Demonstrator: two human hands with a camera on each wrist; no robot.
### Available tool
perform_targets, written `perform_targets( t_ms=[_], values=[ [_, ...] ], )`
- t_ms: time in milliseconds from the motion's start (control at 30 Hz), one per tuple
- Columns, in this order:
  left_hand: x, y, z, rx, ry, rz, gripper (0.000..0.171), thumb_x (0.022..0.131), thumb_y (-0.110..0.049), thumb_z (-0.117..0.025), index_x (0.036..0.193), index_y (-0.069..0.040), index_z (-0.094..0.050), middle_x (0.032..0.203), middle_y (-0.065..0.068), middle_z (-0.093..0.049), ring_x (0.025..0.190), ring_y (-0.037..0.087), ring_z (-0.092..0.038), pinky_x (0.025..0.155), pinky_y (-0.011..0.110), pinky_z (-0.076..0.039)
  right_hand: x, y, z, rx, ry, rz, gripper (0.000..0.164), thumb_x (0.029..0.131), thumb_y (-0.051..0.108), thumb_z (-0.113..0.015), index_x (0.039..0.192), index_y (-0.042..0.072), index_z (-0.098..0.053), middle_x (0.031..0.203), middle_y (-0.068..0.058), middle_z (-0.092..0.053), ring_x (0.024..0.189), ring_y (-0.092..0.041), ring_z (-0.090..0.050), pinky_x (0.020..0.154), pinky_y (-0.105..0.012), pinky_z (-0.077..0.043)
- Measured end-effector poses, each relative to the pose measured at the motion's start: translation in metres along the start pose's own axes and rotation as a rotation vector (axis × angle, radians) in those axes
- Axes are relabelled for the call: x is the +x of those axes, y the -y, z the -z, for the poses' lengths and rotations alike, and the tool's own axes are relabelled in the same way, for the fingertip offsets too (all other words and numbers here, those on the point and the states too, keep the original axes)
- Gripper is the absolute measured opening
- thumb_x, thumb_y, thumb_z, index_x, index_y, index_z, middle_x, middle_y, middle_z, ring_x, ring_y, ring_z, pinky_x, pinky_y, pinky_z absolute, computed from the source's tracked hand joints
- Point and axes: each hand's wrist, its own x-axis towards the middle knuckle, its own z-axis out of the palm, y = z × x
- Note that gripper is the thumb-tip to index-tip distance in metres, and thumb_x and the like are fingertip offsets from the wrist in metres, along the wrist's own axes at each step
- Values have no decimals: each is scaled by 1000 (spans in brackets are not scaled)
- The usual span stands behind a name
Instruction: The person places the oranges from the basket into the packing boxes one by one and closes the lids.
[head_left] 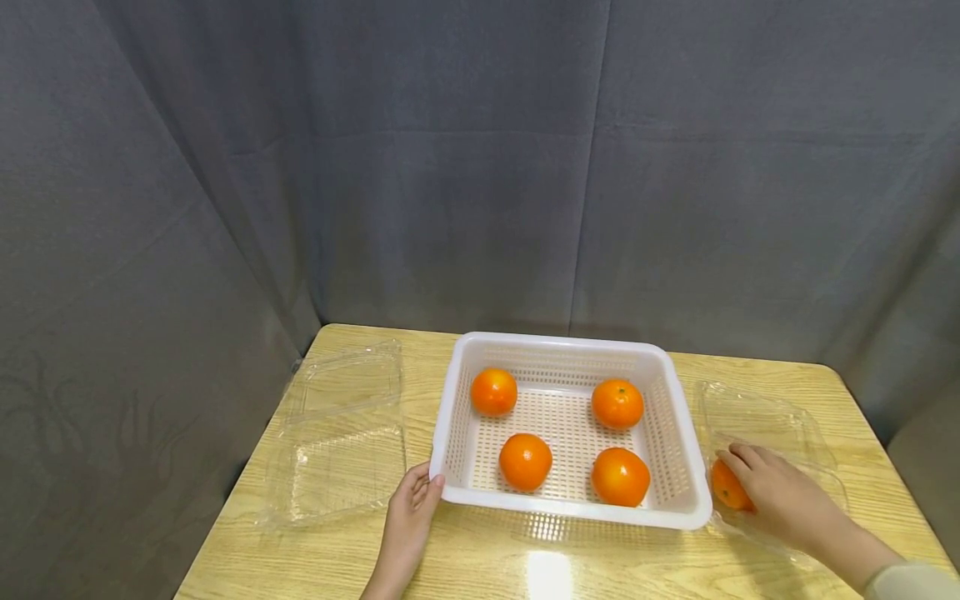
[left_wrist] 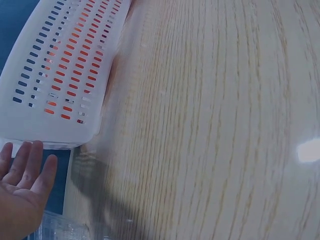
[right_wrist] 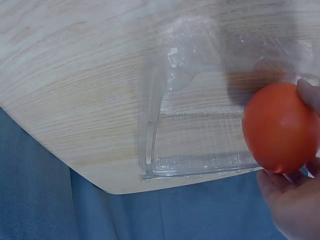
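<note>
My right hand (head_left: 783, 500) grips an orange (right_wrist: 280, 127) at the right, over an opened clear plastic clamshell box (right_wrist: 205, 125). In the right wrist view, the thumb and fingers lie around the fruit's sides. My left hand (head_left: 411, 517) is at the near left corner of a white plastic basket (head_left: 570, 510), touching its rim. Its fingers (left_wrist: 34, 162) look fairly straight in the left wrist view. Several oranges lie spread out inside the basket, among them one orange (head_left: 526, 462) near the front and one orange (head_left: 494, 392) at the back left.
Another clear clamshell box (head_left: 345, 471) lies open on the left of the wooden table (head_left: 480, 567). The basket stands between the two boxes. A grey curtain (head_left: 465, 183) hangs behind the table and along its sides.
</note>
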Motion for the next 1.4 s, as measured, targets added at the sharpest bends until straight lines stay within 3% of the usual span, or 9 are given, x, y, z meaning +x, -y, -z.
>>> perform_targets(
  t_ms=[667, 867, 1100, 1233, 1367, 1400],
  values=[
    [0, 2, -1, 4, -2, 16, 44, 102, -24, -57, 132, 7, -51, 126, 23, -60, 120, 37, -58, 97, 33, -49, -4, 6, 3, 17, 57, -75, 81, 52, 26, -97, 116, -8, -61, 111, -23, -61, 98, -42, -61, 77, -56, -53],
    [0, 1, -1, 1, -2, 14, 44, 102, -23, -57, 133, 8, -50, 126, 23, -60, 121, 37, -58, 97, 32, -49, -1, 6, 9, 19, 35, -62, 81, 50, 26, -97, 115, -8, -61, 111, -23, -62, 97, -42, -62, 79, -58, -52],
    [1, 2, -2, 2, -5, 9, 42, 102, -21, -57, 132, 8, -51, 126, 24, -60, 120, 38, -58, 97, 33, -49, -1, 10, 23, -14, 57, -56, 71, 57, 29, -95, 113, 0, -64, 108, -17, -64, 94, -38, -64, 72, -55, -54],
    [1, 1, -1, 5, -14, 19, 41, 102, -21, -57, 131, 8, -51, 125, 24, -60, 120, 38, -58, 97, 32, -49, 1, 13, 33, -32, 93, -88, 66, 59, 23, -95, 113, 1, -65, 109, -19, -64, 96, -39, -64, 71, -56, -54],
    [1, 0, -1, 2, -16, 13, 40, 102, -19, -57, 131, 9, -51, 125, 25, -60, 120, 39, -58, 97, 33, -49, 6, 15, 42, -70, 62, -79, 62, 62, 18, -93, 114, -1, -65, 108, -18, -65, 94, -38, -65, 72, -55, -55],
    [1, 1, -1, 2, -16, 14, 40, 102, -19, -57, 131, 9, -51, 125, 25, -60, 120, 39, -58, 97, 33, -49, 7, 15, 44, -70, 49, -69, 58, 70, 26, -90, 114, -2, -65, 108, -18, -65, 94, -39, -65, 72, -55, -54]
  ],
)
